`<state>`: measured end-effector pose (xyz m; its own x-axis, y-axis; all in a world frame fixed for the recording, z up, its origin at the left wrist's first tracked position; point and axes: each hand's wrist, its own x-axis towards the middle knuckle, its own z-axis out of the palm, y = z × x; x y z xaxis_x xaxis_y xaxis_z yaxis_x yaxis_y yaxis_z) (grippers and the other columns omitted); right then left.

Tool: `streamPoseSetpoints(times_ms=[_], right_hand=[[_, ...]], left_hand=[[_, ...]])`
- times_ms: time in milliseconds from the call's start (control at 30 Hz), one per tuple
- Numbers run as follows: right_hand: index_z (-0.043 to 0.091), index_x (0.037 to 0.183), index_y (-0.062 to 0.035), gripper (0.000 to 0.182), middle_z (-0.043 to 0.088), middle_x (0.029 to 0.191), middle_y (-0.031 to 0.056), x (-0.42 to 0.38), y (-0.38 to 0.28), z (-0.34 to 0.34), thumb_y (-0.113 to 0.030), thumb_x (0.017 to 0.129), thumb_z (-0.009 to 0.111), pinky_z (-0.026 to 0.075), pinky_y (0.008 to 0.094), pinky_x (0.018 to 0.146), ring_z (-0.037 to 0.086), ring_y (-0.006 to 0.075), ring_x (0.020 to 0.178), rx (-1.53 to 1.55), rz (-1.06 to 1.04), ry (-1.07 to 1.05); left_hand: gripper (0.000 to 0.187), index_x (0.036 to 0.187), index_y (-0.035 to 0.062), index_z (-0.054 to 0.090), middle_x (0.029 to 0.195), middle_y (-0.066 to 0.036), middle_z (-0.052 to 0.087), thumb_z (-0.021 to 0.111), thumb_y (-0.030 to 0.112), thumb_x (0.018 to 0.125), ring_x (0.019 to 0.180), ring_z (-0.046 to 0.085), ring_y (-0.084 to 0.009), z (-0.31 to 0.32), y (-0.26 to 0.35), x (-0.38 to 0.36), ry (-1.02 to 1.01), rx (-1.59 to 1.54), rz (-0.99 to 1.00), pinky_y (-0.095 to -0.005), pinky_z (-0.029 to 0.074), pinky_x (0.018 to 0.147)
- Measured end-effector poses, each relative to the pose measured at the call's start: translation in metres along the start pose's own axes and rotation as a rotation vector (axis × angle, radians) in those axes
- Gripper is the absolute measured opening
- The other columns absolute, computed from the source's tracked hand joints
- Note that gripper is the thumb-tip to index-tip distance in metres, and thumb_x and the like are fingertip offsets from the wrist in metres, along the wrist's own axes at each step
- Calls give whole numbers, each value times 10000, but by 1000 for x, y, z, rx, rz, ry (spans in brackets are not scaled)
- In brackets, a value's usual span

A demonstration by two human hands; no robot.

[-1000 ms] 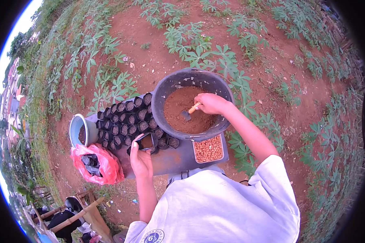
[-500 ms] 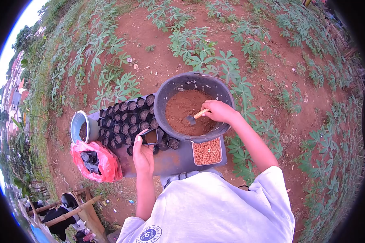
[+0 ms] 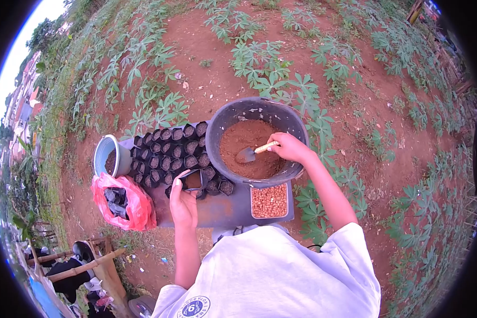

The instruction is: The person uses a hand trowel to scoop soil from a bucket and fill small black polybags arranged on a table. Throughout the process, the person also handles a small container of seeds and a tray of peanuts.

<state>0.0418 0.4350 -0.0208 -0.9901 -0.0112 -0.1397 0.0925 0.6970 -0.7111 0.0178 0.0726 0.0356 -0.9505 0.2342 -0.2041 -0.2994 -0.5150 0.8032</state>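
My right hand (image 3: 290, 148) is closed round the pale handle of a small trowel (image 3: 247, 155). The trowel's blade rests on brown soil (image 3: 254, 135) inside a large black bucket (image 3: 215, 111). In my left hand (image 3: 183, 206) is a black planting bag (image 3: 194, 180) with brown soil in it, mouth upward, held left of the bucket. Several soil-filled black bags (image 3: 166, 148) stand in rows just beyond it. A clear box of orange-brown kernels (image 3: 269, 201) sits below the bucket.
The dark table (image 3: 225, 211) also bears a light blue pail (image 3: 123, 160) with soil at its left end. A red plastic bag (image 3: 143, 208) holding black bags is beside the pail. Green plants (image 3: 270, 85) grow beyond the table. A bamboo frame (image 3: 85, 269) stands lower left.
The trowel blade has shifted slightly left over the soil, with its handle turned flatter in my right hand. My left hand still holds the bag. The whole view has shifted a little.
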Motion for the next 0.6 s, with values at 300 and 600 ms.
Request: streamPoseSetpoints(times_ms=[300,600], right_hand=[[678,1120,-29,204,644,815,13,-20,-22,-23,-102,931,653,497,277,672,591,81,705,433,140,57],[639,1100,-37,174,643,862,5,-48,-24,-47,-129,953,652,478,243,659,620,77,712,775,67,252]], left_hand=[[332,1215,17,585,1194,-90,632,504,265,1010,1108,596,-193,0,-8,2,72,-54,10,-362,473,971],[318,1204,23,583,1162,-79,640,488,262,1018,1092,602,-182,19,-21,11,76,-52,-47,-360,473,966]])
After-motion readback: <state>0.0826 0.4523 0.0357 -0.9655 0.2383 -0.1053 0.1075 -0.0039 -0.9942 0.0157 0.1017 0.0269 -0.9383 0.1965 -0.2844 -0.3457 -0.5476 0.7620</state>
